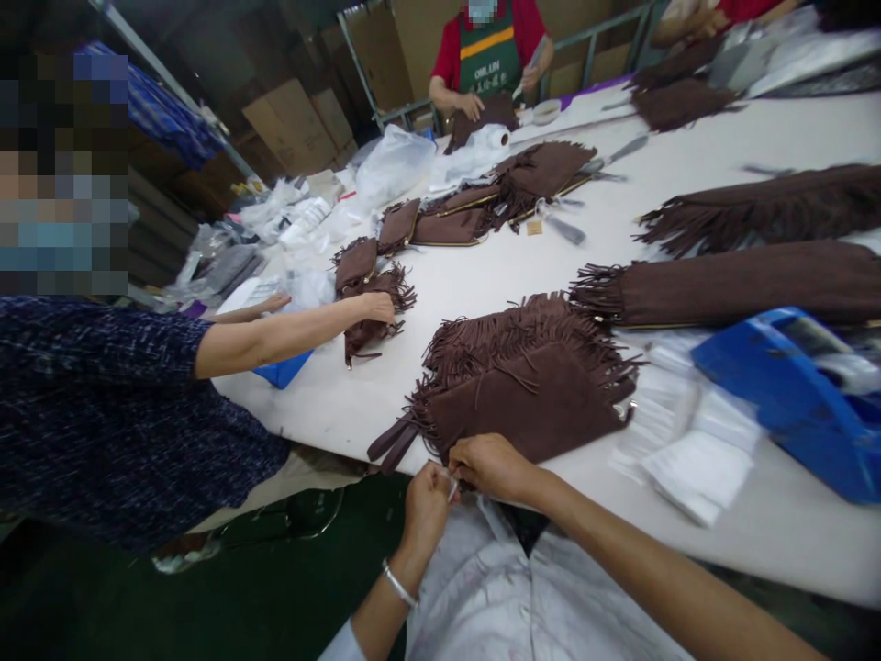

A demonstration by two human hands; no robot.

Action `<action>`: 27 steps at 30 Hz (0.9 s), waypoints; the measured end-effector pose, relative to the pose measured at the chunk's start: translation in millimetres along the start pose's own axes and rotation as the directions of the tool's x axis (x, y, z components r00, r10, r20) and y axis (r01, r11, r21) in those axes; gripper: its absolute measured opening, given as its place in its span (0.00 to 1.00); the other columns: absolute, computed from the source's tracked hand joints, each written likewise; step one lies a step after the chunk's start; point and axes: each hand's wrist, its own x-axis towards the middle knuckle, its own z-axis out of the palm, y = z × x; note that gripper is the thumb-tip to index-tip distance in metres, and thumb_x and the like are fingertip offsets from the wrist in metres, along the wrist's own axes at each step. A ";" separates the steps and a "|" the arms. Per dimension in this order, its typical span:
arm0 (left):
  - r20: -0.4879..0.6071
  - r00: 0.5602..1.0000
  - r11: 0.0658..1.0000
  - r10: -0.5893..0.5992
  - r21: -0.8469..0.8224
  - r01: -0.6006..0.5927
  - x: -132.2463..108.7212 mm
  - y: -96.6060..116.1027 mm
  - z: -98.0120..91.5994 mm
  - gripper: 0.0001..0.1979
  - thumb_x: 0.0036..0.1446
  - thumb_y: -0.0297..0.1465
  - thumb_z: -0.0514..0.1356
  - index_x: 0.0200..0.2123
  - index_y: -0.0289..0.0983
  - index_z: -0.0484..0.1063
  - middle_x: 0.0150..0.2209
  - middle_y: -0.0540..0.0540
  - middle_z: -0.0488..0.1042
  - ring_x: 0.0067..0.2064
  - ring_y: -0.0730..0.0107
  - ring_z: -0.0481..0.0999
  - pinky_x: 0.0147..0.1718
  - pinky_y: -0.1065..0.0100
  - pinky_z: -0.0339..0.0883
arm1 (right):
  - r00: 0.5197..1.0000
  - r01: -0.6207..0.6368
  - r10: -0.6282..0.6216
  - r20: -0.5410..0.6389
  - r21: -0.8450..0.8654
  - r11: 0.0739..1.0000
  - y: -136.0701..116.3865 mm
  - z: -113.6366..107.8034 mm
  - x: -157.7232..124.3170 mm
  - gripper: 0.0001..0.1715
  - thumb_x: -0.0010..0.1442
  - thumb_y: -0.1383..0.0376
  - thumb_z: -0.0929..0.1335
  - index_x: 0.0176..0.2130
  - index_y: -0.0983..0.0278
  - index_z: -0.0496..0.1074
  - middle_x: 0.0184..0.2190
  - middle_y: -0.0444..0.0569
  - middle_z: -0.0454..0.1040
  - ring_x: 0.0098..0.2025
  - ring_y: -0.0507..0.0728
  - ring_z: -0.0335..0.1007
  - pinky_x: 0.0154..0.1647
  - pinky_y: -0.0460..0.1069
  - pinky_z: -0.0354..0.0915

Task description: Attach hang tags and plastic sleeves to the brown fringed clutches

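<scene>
A brown fringed bag (pixel 523 399) lies at the near edge of the table, directly in front of me. My left hand (pixel 428 503), with a bracelet on its wrist, is closed in a pinch just off that edge. A small pale bit shows at its fingertips, too small to name. My right hand (pixel 492 466) is closed too, resting against the bag's near edge with its fingertips meeting those of the left. What the right fingers pinch is hidden. A brown strap (pixel 394 445) sticks out from the bag's left end.
To the right stand a blue bin (pixel 791 404) and clear plastic bags (pixel 702 450). More brown fringed bags (pixel 743 285) lie across the white table (pixel 482 266). At left a co-worker's hand (pixel 377 309) touches a brown bag. Another person in a green apron (pixel 487 60) works opposite.
</scene>
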 end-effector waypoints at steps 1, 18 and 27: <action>0.004 1.000 1.000 0.000 -0.006 0.000 0.3 0.4 -0.2 0.09 0.53 0.35 0.53 0.24 0.39 0.65 0.18 0.51 0.69 0.19 0.71 0.64 0.21 0.71 0.54 | 1.000 0.010 -0.010 -0.009 -0.014 1.000 -1.3 1.7 -0.1 0.10 0.60 0.66 0.64 0.38 0.62 0.74 0.37 0.48 0.78 0.39 0.55 0.72 0.34 0.45 0.56; 0.000 0.999 0.997 -0.041 -0.067 0.041 -0.7 7.6 0.4 0.09 0.51 0.36 0.54 0.23 0.38 0.66 0.17 0.51 0.70 0.18 0.72 0.64 0.19 0.71 0.54 | 0.998 0.042 -0.041 0.040 -0.035 0.998 -1.4 -0.1 -0.5 0.09 0.59 0.67 0.65 0.39 0.63 0.73 0.38 0.48 0.76 0.41 0.56 0.72 0.37 0.46 0.58; -0.021 0.999 0.997 -0.043 -0.061 0.042 0.1 6.8 0.9 0.09 0.51 0.36 0.55 0.22 0.38 0.66 0.17 0.51 0.69 0.20 0.72 0.64 0.20 0.71 0.54 | 0.997 0.065 -0.063 0.047 -0.054 0.996 -3.1 -0.7 -1.6 0.10 0.61 0.67 0.63 0.40 0.64 0.72 0.39 0.51 0.75 0.42 0.56 0.71 0.39 0.46 0.59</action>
